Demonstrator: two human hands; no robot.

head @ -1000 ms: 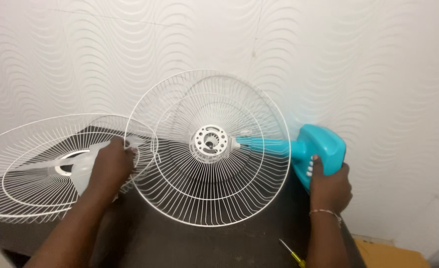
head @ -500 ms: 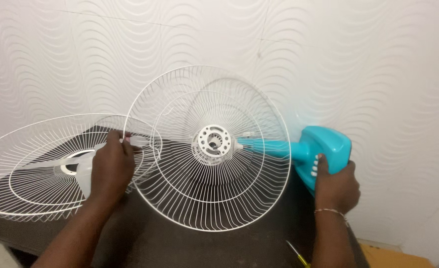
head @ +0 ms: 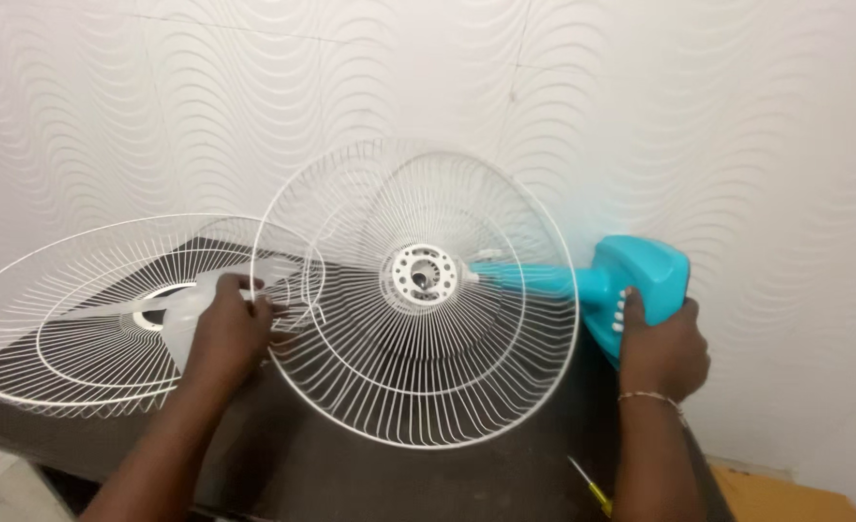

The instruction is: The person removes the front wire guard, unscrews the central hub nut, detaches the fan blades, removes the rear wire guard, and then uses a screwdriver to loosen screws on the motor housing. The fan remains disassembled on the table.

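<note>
A white wire fan guard point(head: 418, 387) stands upright on the dark table point(head: 428, 478), fixed on the shaft of a turquoise fan motor body point(head: 646, 275). My right hand point(head: 662, 350) grips that motor body from below and behind. A second white wire guard point(head: 70, 329) lies tilted at the left, with a translucent white fan blade point(head: 184, 324) resting in it. My left hand point(head: 227, 333) reaches between the two guards, its fingers closed at the left rim of the upright guard next to the blade.
A white wall with a wavy relief rises right behind the table. A yellow-handled screwdriver point(head: 592, 490) lies near the table's front right edge. A brown cardboard box point(head: 786, 498) sits low at the right, past the table.
The view has shifted slightly. My left hand has slid a little lower and to the right along the guard's rim. My right hand keeps its hold on the motor body.
</note>
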